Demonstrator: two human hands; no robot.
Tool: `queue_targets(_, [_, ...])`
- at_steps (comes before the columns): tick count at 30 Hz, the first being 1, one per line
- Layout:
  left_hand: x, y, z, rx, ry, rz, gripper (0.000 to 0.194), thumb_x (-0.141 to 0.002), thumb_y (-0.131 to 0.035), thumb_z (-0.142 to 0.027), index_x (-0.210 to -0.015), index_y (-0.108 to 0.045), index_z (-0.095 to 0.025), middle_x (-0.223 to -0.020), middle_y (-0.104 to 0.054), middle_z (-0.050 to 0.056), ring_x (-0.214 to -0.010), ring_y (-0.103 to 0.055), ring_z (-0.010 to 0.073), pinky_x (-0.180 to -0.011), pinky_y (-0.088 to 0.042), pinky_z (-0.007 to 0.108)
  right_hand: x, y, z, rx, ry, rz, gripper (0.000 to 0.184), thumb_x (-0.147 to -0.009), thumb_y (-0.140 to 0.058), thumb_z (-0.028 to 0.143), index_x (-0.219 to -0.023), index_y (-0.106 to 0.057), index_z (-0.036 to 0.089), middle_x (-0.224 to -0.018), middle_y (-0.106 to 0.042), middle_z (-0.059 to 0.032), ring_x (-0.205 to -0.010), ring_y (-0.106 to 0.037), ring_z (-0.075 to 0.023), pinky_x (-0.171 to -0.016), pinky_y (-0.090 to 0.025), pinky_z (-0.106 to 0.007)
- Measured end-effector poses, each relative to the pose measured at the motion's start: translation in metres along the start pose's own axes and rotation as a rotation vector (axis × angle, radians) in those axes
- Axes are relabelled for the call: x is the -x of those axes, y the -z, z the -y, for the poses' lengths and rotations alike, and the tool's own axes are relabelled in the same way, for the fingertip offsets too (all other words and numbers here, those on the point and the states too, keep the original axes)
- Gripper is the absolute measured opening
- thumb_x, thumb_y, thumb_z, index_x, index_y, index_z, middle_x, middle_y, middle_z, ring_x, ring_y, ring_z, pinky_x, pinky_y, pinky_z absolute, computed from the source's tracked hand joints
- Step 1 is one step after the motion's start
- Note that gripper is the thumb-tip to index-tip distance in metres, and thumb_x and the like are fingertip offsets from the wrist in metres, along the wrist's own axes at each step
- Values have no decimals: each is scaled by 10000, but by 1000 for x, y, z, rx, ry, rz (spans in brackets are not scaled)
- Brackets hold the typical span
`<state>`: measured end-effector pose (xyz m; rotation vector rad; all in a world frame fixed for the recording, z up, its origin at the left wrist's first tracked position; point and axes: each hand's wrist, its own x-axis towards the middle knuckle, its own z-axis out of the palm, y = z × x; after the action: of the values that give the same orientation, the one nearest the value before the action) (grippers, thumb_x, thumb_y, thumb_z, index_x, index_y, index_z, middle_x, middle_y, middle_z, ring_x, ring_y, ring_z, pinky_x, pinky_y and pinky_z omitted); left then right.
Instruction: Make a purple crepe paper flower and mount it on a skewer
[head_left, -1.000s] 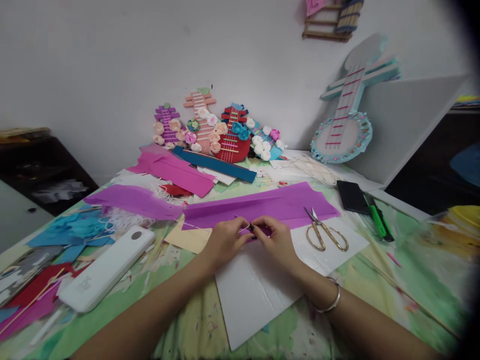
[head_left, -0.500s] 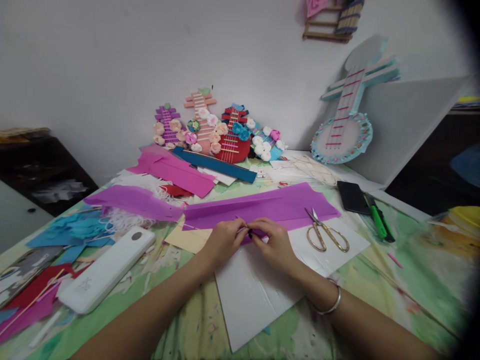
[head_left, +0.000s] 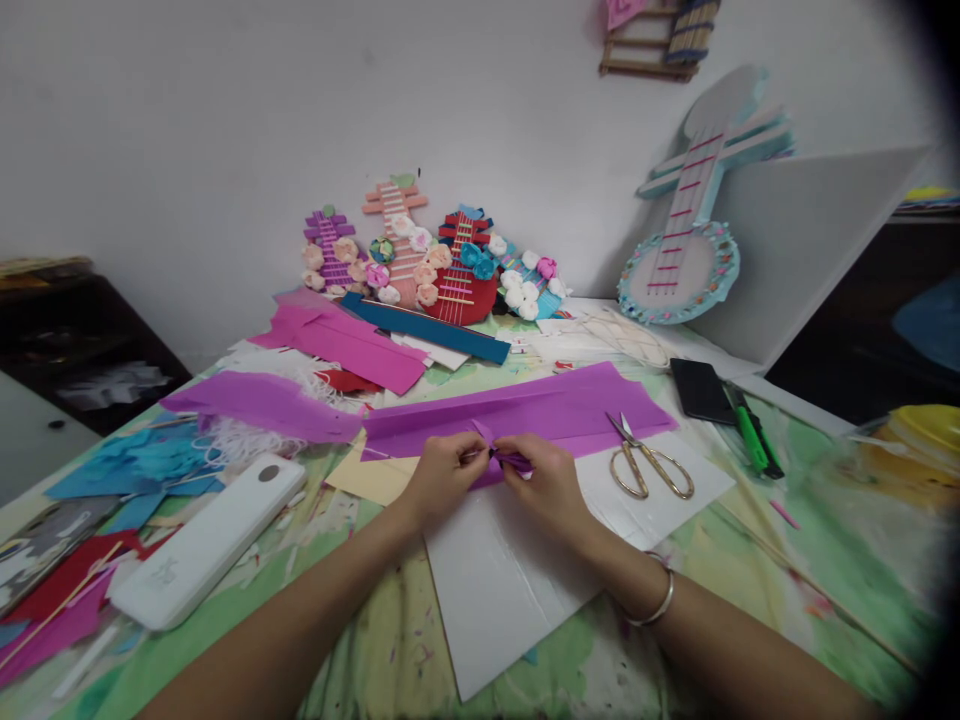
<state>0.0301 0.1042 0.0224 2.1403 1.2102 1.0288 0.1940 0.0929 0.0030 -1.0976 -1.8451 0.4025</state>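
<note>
Two bare hands come together near the middle of the table, over the back part of a white board. On the left, the left hand has thumb and forefinger drawn together in a fine pinch at the near end of a small purple piece. That piece sits between the hands, in front of a large purple sheet; it looks like thin paper or felt, so I judge it very light, soft, easily creased and liable to tear under a hard pull. It is best taken by its edges or gathered folds, with fingertips only. The right hand pinches its other side, thumb and forefinger closed on the folds, remaining fingers curled. Further right, gold-handled scissors lie slightly parted on the board. Compared with half a second ago, the two sets of fingertips stand a little further apart, more purple shows at the right fingers, and a purple tip stands up more clearly behind the left fingertips; the scissors remain in place.
</note>
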Motion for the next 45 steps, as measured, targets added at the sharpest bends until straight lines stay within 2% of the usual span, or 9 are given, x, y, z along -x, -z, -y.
queue_targets(4, [2, -2, 1, -100, -59, -30, 144, -774, -539, -143, -741, -679, -140, -607, -633, -7, -530, -501, 93, -541, -348, 198, -1, 2, 4, 42, -4, 0, 282, -696, -541, 35, -886, -679, 190, -834, -694, -55, -753, -615, -178, -689, -461, -290])
queue_targets(7, [4, -4, 1, -172, -94, -26, 137, -756, -548, -111, -704, -671, -141, -595, -633, -2, -528, -510, 94, -541, -346, 201, -2, 3, 7, -69, -35, 34, 280, -702, -548, 52, -900, -689, 191, -863, -690, -55, -782, -612, -178, -725, -459, -300])
queue_targets(10, [4, -3, 1, -128, -102, -52, 141, -761, -553, -104, -750, -685, -152, -652, -673, 5, -549, -542, 97, -551, -366, 197, -4, 3, 6, -363, -181, 54, 230, -721, -578, 124, -904, -694, 202, -915, -682, -51, -851, -614, -185, -776, -463, -315])
queue_targets(14, [4, -3, 1, -84, -109, -125, 149, -767, -569, -115, -806, -701, -173, -678, -696, -10, -516, -531, 86, -541, -380, 193, -9, 2, 1, -904, -483, 66, 203, -730, -610, 227, -913, -688, 188, -935, -684, -56, -880, -617, -191, -819, -457, -330])
queue_targets(18, [5, -3, -2, -61, -132, -126, 137, -773, -573, -116, -799, -695, -174, -713, -697, -11, -540, -537, 86, -538, -387, 188, -11, 2, 0, -1150, -647, 95, 268, -666, -699, 195, -929, -648, 183, -867, -667, -31, -766, -614, -152, -747, -467, -297])
queue_targets(23, [6, -3, -6, -22, -153, -92, 150, -772, -557, -82, -737, -670, -173, -691, -684, -15, -573, -552, 89, -554, -400, 183, -10, 4, 4, -1231, -598, 267, 292, -673, -742, 217, -919, -599, 152, -801, -660, -27, -655, -616, -122, -646, -478, -261])
queue_targets(29, [5, -2, -3, -56, -179, -70, 166, -779, -571, -97, -749, -709, -185, -731, -721, 4, -622, -613, 114, -594, -441, 202, -10, 1, -12, -1125, -657, 181, 483, -562, -821, 241, -932, -520, 169, -659, -658, 19, -520, -625, -127, -515, -463, -234])
queue_targets(38, [5, -4, 1, -193, -213, -67, 180, -805, -563, -130, -768, -729, -188, -781, -740, 41, -690, -659, 157, -636, -474, 243, -11, 2, -12, -1095, -715, 159, 342, -530, -822, 218, -764, -586, 139, -623, -658, 0, -486, -590, -104, -482, -438, -220])
queue_targets(45, [8, -5, 2, -269, -401, -143, 168, -822, -553, -140, -814, -716, -181, -838, -742, 41, -741, -681, 151, -694, -521, 231, -10, 3, -5, -1198, -788, 101, 291, -505, -803, 136, -712, -599, 128, -605, -644, -9, -536, -609, -116, -513, -464, -219])
